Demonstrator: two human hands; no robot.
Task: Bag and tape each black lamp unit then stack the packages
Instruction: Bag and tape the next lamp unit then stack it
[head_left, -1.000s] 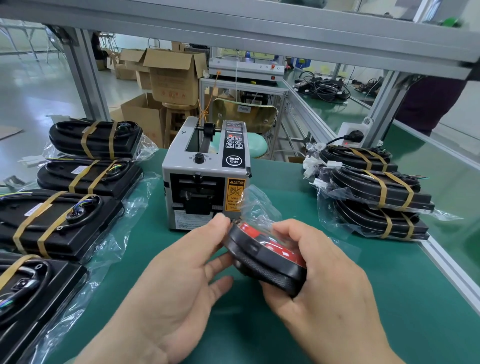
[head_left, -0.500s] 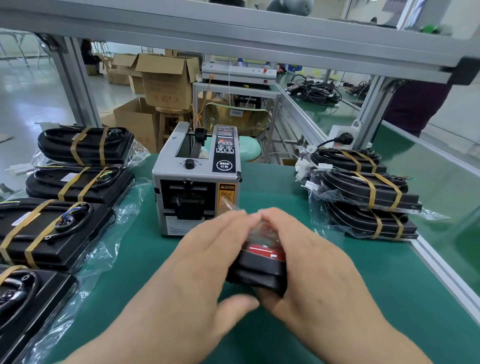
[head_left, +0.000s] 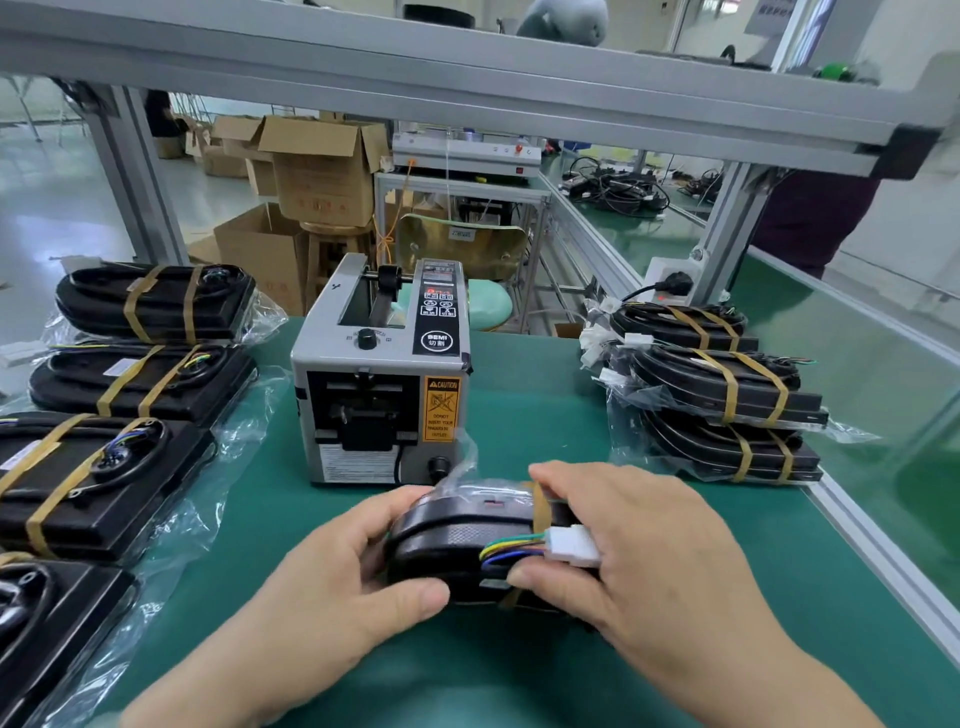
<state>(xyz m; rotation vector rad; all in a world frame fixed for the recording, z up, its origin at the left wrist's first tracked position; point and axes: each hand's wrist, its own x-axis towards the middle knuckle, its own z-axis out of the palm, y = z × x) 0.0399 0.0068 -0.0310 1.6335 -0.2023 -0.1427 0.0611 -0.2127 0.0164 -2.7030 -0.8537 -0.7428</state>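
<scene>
The left hand (head_left: 332, 587) and the right hand (head_left: 654, 561) are each gripping one end of a black, rounded plastic lamp unit (head_left: 452, 540). Their fingers are curling over its far edge and their thumbs are pressing on its near edge. They are holding it low over the green bench mat (head_left: 545, 415), in the middle near the front. Whether it is touching the mat cannot be told.

Along the left side of the mat, a row of black lamp packages in clear bags (head_left: 119, 478), each bound with tan tape bands, is lying flat. On the right, a stack of three similar taped packages (head_left: 727, 400) is sitting near the bench edge. Between them, just behind the held unit, a grey box-shaped tape dispenser (head_left: 363, 410) is standing with its yellow caution label facing the person.

A crumpled clear plastic bag (head_left: 457, 470) is sticking up from the unit's far side. A tan tape strip (head_left: 541, 506) is crossing its top beside the right fingers. Coloured wires (head_left: 506, 548) are running to a white plastic connector (head_left: 571, 543) lying against the right palm.
</scene>
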